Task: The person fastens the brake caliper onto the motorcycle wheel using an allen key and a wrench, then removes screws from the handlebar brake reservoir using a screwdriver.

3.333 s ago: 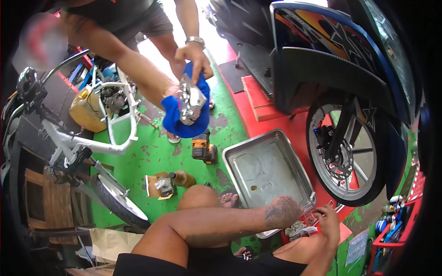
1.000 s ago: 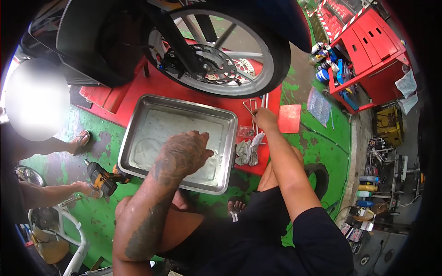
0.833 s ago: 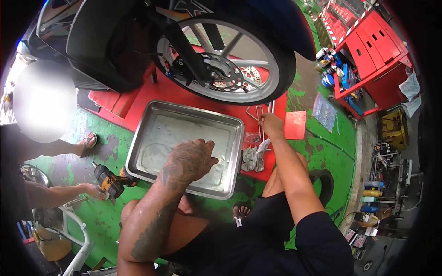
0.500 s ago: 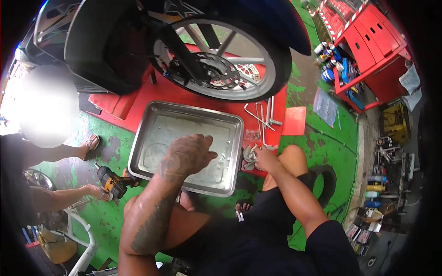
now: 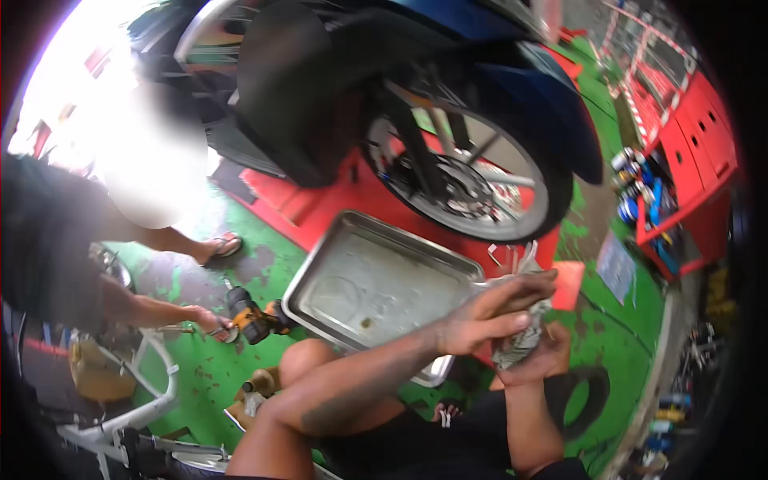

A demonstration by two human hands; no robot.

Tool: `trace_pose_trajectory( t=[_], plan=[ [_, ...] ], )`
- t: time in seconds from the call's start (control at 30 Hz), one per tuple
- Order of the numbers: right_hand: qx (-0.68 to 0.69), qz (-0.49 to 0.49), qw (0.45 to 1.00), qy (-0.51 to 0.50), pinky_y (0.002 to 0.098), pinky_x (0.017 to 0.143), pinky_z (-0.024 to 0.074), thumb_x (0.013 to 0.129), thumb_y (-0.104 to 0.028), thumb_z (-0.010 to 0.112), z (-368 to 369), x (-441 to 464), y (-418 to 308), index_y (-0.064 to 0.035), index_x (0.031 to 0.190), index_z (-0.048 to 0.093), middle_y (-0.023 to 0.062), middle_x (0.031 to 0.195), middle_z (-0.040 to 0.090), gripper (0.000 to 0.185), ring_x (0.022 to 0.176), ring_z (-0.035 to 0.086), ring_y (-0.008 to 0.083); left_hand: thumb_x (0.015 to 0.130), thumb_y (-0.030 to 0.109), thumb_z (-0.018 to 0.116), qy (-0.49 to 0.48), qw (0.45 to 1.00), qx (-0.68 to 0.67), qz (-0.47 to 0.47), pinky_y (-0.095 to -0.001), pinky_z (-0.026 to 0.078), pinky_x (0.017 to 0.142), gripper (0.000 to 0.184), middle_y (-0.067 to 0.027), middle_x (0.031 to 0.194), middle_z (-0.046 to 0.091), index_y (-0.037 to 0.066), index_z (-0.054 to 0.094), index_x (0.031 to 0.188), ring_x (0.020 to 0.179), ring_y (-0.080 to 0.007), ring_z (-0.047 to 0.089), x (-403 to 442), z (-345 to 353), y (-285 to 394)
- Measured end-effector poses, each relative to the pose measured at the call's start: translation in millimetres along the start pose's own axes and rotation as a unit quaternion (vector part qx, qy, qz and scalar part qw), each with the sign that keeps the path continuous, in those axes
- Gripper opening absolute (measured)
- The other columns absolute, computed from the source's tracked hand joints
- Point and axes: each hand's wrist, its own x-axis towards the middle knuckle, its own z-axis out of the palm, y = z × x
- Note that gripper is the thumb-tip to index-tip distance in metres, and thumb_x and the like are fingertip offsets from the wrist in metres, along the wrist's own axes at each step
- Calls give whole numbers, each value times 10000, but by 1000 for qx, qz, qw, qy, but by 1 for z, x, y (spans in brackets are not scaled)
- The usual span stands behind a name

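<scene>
A crumpled grey rag point(image 5: 524, 340) is bunched between my two hands, in front of my right knee. My left hand point(image 5: 496, 312), on the tattooed arm, reaches across with its fingers and thumb around the rag's upper part. Beneath it, my right hand point(image 5: 546, 356) cups the rag, palm turned up and fingers partly hidden by the cloth. To the left of my hands, a steel tray point(image 5: 320, 324) holds a shallow layer of liquid with small dark bits.
A motorcycle front wheel point(image 5: 472, 176) rises behind the tray, above a red platform point(image 5: 312, 200). A cordless impact driver point(image 5: 254, 318) stands by the tray's left corner, near another person's hand point(image 5: 214, 322). At far right is a red tool cabinet point(image 5: 696, 160); a tyre point(image 5: 588, 408) lies nearby.
My left hand has moved from above the tray to the rag. My right hand has lifted the rag off the red platform's edge. The view has swung, shifting the motorcycle rightward.
</scene>
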Motion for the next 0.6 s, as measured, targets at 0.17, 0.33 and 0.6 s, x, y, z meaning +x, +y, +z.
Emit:
trace_pose_trajectory(
  t=[0.17, 0.33, 0.6],
  plan=[
    [-106, -50, 992, 46, 408, 950, 511, 857, -287, 591, 12, 17, 10, -65, 1478, 438, 128, 1267, 606, 677, 1116, 615, 264, 993, 487, 610, -48, 856, 514, 31, -520, 149, 1258, 868, -300, 1705, 32, 12, 234, 1616, 1591, -444, 60, 8, 15, -33],
    [-182, -36, 981, 64, 404, 893, 517, 883, -346, 585, 35, 45, 19, -80, 1420, 475, 114, 1179, 616, 609, 1027, 618, 253, 900, 605, 620, -62, 864, 499, -8, -656, 147, 1221, 862, -363, 1675, -22, 0, 397, 1471, 1561, -536, -57, 8, 7, -47],
    [-202, -36, 973, 102, 398, 801, 528, 923, -442, 574, 30, 57, 19, -104, 1326, 535, 92, 1039, 631, 527, 885, 623, 237, 883, 559, 651, -58, 830, 551, 66, -665, 181, 1203, 873, -342, 1682, 3, 1, 376, 1495, 1566, -521, -1, -3, 7, -25]
  ],
)
